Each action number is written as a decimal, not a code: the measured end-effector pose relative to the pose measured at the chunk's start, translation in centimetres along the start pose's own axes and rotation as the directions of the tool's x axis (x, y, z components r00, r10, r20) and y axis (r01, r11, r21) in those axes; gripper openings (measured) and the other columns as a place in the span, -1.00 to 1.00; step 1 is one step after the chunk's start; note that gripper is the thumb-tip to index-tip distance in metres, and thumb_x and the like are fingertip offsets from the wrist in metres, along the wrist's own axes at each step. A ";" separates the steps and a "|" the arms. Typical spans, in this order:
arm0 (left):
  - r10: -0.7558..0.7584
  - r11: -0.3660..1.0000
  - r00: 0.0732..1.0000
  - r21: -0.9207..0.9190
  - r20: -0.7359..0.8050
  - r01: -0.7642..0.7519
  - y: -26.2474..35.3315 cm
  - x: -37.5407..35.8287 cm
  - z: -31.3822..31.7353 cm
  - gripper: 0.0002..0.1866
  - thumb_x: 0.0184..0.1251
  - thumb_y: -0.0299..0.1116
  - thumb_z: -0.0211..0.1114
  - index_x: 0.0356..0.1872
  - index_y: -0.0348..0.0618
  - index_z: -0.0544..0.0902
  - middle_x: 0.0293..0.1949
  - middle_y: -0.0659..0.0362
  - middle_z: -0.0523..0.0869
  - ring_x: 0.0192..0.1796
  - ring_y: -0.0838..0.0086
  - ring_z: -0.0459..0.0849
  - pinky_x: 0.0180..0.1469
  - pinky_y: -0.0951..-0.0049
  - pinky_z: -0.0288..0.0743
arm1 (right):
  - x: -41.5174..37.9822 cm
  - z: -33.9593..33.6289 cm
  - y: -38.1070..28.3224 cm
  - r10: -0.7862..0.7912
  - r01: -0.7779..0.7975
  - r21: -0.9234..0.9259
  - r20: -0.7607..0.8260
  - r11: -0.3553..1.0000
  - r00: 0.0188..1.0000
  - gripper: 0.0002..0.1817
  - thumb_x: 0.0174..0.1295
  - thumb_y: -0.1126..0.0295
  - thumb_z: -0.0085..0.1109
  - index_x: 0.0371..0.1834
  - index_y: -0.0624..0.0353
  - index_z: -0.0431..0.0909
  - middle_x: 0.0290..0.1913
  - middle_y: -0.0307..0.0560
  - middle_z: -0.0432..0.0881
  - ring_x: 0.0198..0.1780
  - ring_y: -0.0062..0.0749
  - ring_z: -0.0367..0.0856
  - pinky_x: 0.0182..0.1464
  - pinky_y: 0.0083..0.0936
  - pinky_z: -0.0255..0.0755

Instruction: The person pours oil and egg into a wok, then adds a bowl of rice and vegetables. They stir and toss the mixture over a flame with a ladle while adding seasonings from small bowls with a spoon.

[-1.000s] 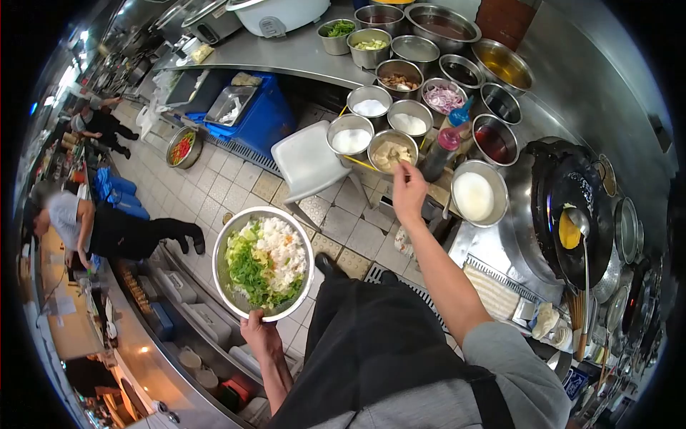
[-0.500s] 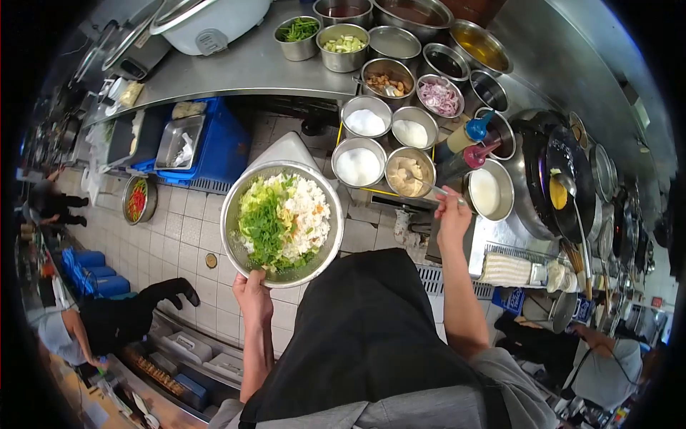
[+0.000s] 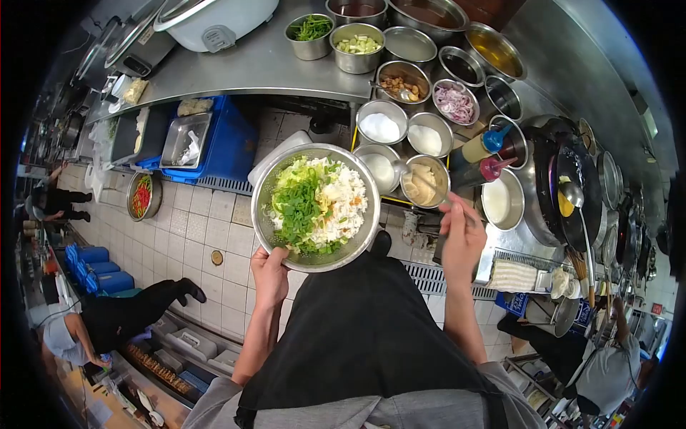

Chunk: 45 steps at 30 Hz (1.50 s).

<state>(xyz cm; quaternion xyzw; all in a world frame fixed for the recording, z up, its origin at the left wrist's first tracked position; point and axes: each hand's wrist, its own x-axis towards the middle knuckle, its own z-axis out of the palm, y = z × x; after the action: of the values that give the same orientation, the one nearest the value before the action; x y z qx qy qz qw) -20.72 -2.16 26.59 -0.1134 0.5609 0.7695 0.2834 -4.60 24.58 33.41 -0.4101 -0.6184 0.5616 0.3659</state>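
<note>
Rice bowl (image 3: 372, 214) left of a seasoning pot (image 3: 426, 206), spoon (image 3: 400, 169) out on the right

A steel bench (image 3: 250, 68) spans the far side, many metal containers gathered towards its right end. Farther right stands a dark wok (image 3: 582, 161), a ladle (image 3: 572, 191) resting in it. The rice bowl, wide and tilted, is above the floor to the left of the seasoning pot, greens (image 3: 300, 207) heaped left and white rice (image 3: 346, 207) right. The left hand (image 3: 271, 275) has its grip pinched on the near rim, thumb inside.

On the right, the seasoning pot holds something pale tan. Near it, the right hand (image 3: 461, 247) has its grip pinching the spoon's handle; the blurred head is by the pot's left edge, beside a pot of white powder (image 3: 373, 149). Whether it touches either, I cannot tell.
</note>
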 end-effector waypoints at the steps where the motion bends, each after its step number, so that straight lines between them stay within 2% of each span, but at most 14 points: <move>1: -0.004 1.000 1.000 0.003 0.011 0.004 -0.1 0.0 0.3 -0.83 0.17 -0.68 0.09 -0.24 -0.38 0.59 -0.25 0.07 0.70 -0.30 0.48 0.68 -0.20 0.47 0.58 | 1.0 -0.2 1.1 -0.002 0.002 -0.002 -0.011 1.000 1.000 -0.72 0.42 0.39 0.02 -0.01 0.38 0.59 -0.30 0.03 0.67 -0.38 -0.46 0.55 -0.32 -0.57 0.42; 3: -0.006 1.000 1.000 -0.004 0.005 0.006 -0.3 0.0 0.5 -0.83 0.16 -0.69 0.08 -0.25 -0.38 0.59 -0.24 0.06 0.70 -0.28 0.48 0.68 -0.18 0.47 0.58 | 3.1 -0.7 4.0 -0.308 0.289 -0.558 0.062 0.778 0.949 -0.74 0.39 0.40 0.04 -0.04 0.36 0.62 -0.27 0.12 0.67 -0.30 -0.21 0.63 -0.22 -0.43 0.47; 5: -0.005 1.000 1.000 -0.003 0.004 0.005 -0.3 0.0 0.7 -0.82 0.15 -0.69 0.08 -0.25 -0.38 0.59 -0.24 0.06 0.70 -0.28 0.47 0.68 -0.18 0.47 0.58 | 4.2 -1.1 5.9 -0.214 0.201 -0.574 0.044 0.794 0.976 -0.75 0.38 0.41 0.04 -0.08 0.35 0.63 -0.24 0.19 0.66 -0.23 -0.04 0.65 -0.13 -0.34 0.48; 12: 0.032 0.999 0.997 0.016 -0.069 -0.031 0.3 -0.4 0.5 -0.81 0.13 -0.69 0.07 -0.25 -0.39 0.59 -0.24 0.07 0.70 -0.27 0.47 0.68 -0.16 0.47 0.59 | 5.9 -3.5 11.4 0.089 -0.096 -0.131 -0.058 0.987 0.994 -0.72 0.42 0.35 0.02 -0.02 0.34 0.58 -0.34 -0.13 0.68 -0.51 -0.75 0.40 -0.54 -0.77 0.27; 19: 0.078 0.996 0.993 0.038 -0.094 -0.075 0.6 -0.7 0.8 -0.81 0.14 -0.68 0.06 -0.23 -0.43 0.57 -0.23 0.03 0.69 -0.28 0.43 0.68 -0.17 0.45 0.60 | 5.2 -5.3 5.1 0.283 -0.255 0.287 -0.058 0.923 0.957 -0.75 0.39 0.42 0.01 -0.05 0.36 0.59 -0.36 -0.08 0.67 -0.51 -0.68 0.43 -0.50 -0.71 0.32; 23: 0.058 0.998 0.993 0.042 -0.098 -0.054 0.5 -0.4 0.7 -0.83 0.15 -0.68 0.06 -0.25 -0.43 0.56 -0.26 0.03 0.69 -0.32 0.43 0.68 -0.18 0.44 0.61 | 3.1 -1.5 1.1 0.144 -0.191 0.260 0.189 0.947 0.971 -0.73 0.40 0.35 0.06 -0.05 0.33 0.62 -0.36 -0.12 0.68 -0.48 -0.65 0.48 -0.42 -0.69 0.38; 26: 0.034 0.998 0.994 0.050 -0.099 -0.030 0.5 -0.6 1.0 -0.84 0.15 -0.68 0.07 -0.25 -0.43 0.56 -0.27 0.03 0.69 -0.33 0.44 0.67 -0.22 0.45 0.60 | 4.1 2.5 3.1 0.088 -0.079 -0.074 0.133 0.994 0.987 -0.74 0.38 0.35 0.09 -0.09 0.32 0.64 -0.35 -0.06 0.71 -0.43 -0.48 0.59 -0.34 -0.57 0.46; 28: 0.033 0.998 0.994 0.048 -0.102 -0.028 0.4 -0.4 1.0 -0.84 0.15 -0.68 0.07 -0.25 -0.42 0.56 -0.28 0.04 0.69 -0.34 0.46 0.67 -0.24 0.46 0.59 | 5.6 4.6 6.5 -0.320 0.415 -0.419 0.280 0.808 0.905 -0.76 0.35 0.37 0.10 -0.13 0.34 0.65 -0.36 0.02 0.72 -0.37 -0.31 0.67 -0.25 -0.44 0.50; 31: 0.056 0.998 0.990 0.040 -0.128 -0.051 0.0 -0.1 0.3 -0.85 0.14 -0.68 0.08 -0.27 -0.39 0.57 -0.31 0.07 0.69 -0.40 0.52 0.64 -0.36 0.53 0.53 | 6.0 5.5 8.2 -0.078 0.145 -0.301 0.224 0.943 0.972 -0.75 0.33 0.37 0.09 -0.17 0.37 0.64 -0.37 0.10 0.70 -0.33 -0.21 0.69 -0.22 -0.37 0.49; 33: 0.064 0.997 0.987 0.054 -0.145 -0.057 -0.1 -0.2 0.2 -0.85 0.13 -0.67 0.09 -0.28 -0.36 0.57 -0.34 0.10 0.69 -0.45 0.56 0.61 -0.43 0.59 0.46 | 7.1 4.5 9.8 -0.078 0.133 -0.283 0.198 0.950 0.977 -0.74 0.34 0.36 0.07 -0.14 0.35 0.65 -0.39 0.01 0.72 -0.43 -0.34 0.64 -0.31 -0.44 0.46; 36: 0.071 0.992 0.990 0.108 -0.125 -0.058 -0.3 -0.1 -1.3 -0.85 0.13 -0.66 0.09 -0.29 -0.35 0.58 -0.37 0.13 0.69 -0.49 0.59 0.58 -0.48 0.60 0.43 | 8.0 2.4 8.8 0.269 -0.279 0.048 0.163 0.959 0.949 -0.73 0.36 0.34 0.06 -0.10 0.31 0.65 -0.38 -0.16 0.71 -0.55 -0.70 0.41 -0.50 -0.70 0.27; 39: 0.086 0.986 0.982 0.154 -0.166 -0.061 0.3 -0.3 -0.2 -0.86 0.14 -0.65 0.09 -0.30 -0.34 0.58 -0.39 0.14 0.68 -0.51 0.61 0.56 -0.51 0.60 0.41 | 7.8 1.2 4.9 0.364 -0.406 0.188 0.221 0.895 0.905 -0.73 0.38 0.34 0.06 -0.12 0.33 0.65 -0.37 -0.12 0.69 -0.53 -0.71 0.42 -0.51 -0.73 0.28; 43: 0.104 0.991 0.977 0.106 -0.187 -0.086 -0.1 0.3 0.8 -0.87 0.14 -0.64 0.08 -0.31 -0.32 0.58 -0.41 0.15 0.68 -0.53 0.63 0.55 -0.52 0.60 0.41 | 7.3 2.0 3.0 0.159 -0.261 0.357 0.290 0.897 0.944 -0.72 0.39 0.34 0.08 -0.07 0.36 0.63 -0.37 -0.10 0.68 -0.53 -0.75 0.40 -0.51 -0.74 0.26; 45: 0.062 0.995 0.991 0.087 -0.122 -0.052 -0.4 0.9 0.7 -0.87 0.15 -0.63 0.09 -0.31 -0.32 0.58 -0.39 0.15 0.68 -0.51 0.59 0.58 -0.48 0.56 0.48 | 8.9 3.0 4.3 0.078 -0.113 0.173 0.197 0.979 0.977 -0.70 0.41 0.34 0.07 -0.02 0.38 0.61 -0.34 -0.07 0.70 -0.47 -0.68 0.49 -0.43 -0.68 0.36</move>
<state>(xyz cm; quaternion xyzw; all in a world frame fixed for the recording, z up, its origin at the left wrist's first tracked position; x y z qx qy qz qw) -21.13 -1.11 26.12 -0.1331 0.6123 0.7445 0.2303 -10.42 31.69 28.78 -0.3488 -0.5758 0.6694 0.3142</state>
